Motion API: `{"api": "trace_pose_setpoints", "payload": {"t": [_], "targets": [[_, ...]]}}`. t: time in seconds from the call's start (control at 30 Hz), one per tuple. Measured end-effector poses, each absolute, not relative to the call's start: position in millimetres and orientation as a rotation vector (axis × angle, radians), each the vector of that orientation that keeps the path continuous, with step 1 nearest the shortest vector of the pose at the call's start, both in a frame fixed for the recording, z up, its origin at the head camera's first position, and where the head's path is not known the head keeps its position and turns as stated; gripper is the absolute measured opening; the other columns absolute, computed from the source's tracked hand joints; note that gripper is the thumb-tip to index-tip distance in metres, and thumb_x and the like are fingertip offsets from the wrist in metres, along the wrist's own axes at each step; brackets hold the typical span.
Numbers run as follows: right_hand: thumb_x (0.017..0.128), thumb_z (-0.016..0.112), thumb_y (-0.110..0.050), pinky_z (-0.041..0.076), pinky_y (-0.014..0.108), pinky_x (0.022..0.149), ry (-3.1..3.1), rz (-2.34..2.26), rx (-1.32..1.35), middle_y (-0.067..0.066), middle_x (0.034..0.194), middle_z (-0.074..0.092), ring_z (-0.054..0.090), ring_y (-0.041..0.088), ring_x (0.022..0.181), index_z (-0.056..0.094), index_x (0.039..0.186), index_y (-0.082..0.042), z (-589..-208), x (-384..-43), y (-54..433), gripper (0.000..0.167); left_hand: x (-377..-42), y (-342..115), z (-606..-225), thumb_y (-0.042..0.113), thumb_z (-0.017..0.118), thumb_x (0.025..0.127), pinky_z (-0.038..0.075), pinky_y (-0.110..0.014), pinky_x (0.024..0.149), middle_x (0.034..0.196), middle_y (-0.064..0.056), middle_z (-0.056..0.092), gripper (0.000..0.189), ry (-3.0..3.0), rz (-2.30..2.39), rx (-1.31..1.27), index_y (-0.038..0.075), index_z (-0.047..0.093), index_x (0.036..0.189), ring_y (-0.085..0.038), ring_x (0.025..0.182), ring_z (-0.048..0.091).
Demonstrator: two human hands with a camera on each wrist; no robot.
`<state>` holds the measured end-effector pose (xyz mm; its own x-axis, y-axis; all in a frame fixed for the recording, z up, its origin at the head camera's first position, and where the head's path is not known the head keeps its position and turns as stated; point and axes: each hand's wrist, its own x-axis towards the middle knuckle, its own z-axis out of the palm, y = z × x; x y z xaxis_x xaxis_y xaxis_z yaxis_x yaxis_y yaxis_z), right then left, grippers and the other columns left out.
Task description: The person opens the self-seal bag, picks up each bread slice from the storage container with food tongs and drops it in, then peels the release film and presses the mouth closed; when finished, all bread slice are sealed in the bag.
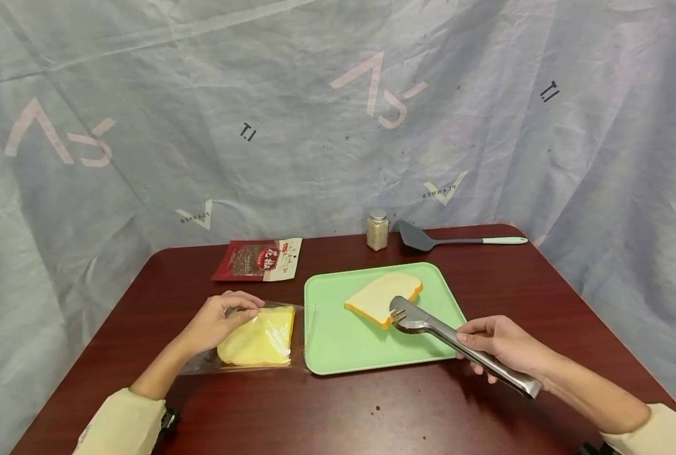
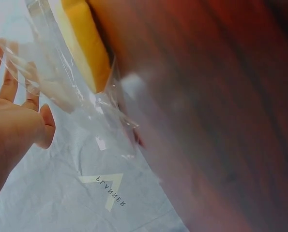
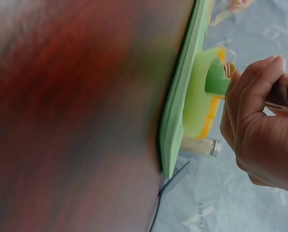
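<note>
My right hand [image 1: 500,346] curls round metal tongs [image 1: 471,352]; tongs hold tilted bread slice [image 1: 382,294] over green tray [image 1: 338,344], toward its far right corner. My left hand [image 1: 221,316], loosely bent, touches clear bag [image 1: 275,338] beside tray's left edge; I cannot tell if it pinches. Spatula [image 1: 414,237] by far edge of bench [image 1: 292,417].

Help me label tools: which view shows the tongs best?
The head view: the tongs show almost end to end there. The right wrist view shows only parts, the right hand hiding their middle; the left wrist view shows none.
</note>
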<state>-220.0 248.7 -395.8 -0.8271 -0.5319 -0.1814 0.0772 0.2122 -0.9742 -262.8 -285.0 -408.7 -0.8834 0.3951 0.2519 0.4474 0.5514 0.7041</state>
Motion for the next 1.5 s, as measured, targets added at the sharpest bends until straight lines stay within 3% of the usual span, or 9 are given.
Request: {"api": "trace_pose_setpoints", "payload": {"t": [0.47, 0.6, 0.97, 1.27, 1.5], "targets": [[0.102, 0.054, -0.006, 0.051, 0.027, 0.043, 1.839, -1.756, -0.637, 0.018, 0.09, 0.069, 0.063, 0.01, 0.058, 0.054, 0.118, 0.019, -396.8, -198.0, 216.3, 0.03, -265.8, -283.9, -407.3, 0.018, 0.067, 0.097, 0.049, -0.042, 0.089, 0.114, 0.0, 0.07, 0.017, -2.699, -1.286, -0.723, 0.006, 0.076, 0.103, -0.017, 0.112, 0.059], [0.101, 0.055, -0.007, 0.051, 0.025, 0.043, 1.797, -1.774, -0.633, 0.018, 0.088, 0.068, 0.062, 0.01, 0.056, 0.055, 0.116, 0.019, -399.6, -192.2, 196.5, 0.03, -267.6, -284.9, -409.8, 0.015, 0.067, 0.096, 0.049, -0.034, 0.088, 0.113, -0.003, 0.07, 0.013, -2.673, -1.293, -0.71, 0.008, 0.077, 0.101, -0.015, 0.11, 0.06], [0.1, 0.059, -0.011, 0.05, 0.023, 0.043, 1.8, -1.778, -0.604, 0.021, 0.087, 0.065, 0.062, 0.01, 0.054, 0.057, 0.113, 0.017, -403.9, -188.2, 156.9, 0.031, -268.6, -283.8, -409.3, 0.008, 0.067, 0.095, 0.049, -0.026, 0.085, 0.112, -0.008, 0.071, 0.012, -2.63, -1.346, -0.765, 0.006, 0.077, 0.102, -0.016, 0.108, 0.063], [0.099, 0.059, -0.009, 0.049, 0.027, 0.04, 1.903, -1.767, -0.576, 0.017, 0.084, 0.065, 0.06, 0.012, 0.051, 0.058, 0.113, 0.015, -409.6, -183.3, 136.7, 0.028, -271.9, -284.9, -412.7, 0.012, 0.068, 0.095, 0.052, -0.026, 0.079, 0.109, -0.007, 0.072, 0.013, -2.648, -1.414, -0.783, 0.007, 0.077, 0.101, -0.01, 0.104, 0.065], [0.098, 0.062, -0.01, 0.05, 0.028, 0.04, 1.929, -1.781, -0.561, 0.018, 0.081, 0.064, 0.059, 0.012, 0.05, 0.058, 0.112, 0.014, -410.4, -181.5, 127.3, 0.029, -270.3, -283.6, -416.4, 0.01, 0.07, 0.093, 0.052, -0.025, 0.083, 0.109, -0.005, 0.072, 0.015, -2.688, -1.414, -0.769, 0.005, 0.076, 0.105, -0.011, 0.105, 0.064]]}}
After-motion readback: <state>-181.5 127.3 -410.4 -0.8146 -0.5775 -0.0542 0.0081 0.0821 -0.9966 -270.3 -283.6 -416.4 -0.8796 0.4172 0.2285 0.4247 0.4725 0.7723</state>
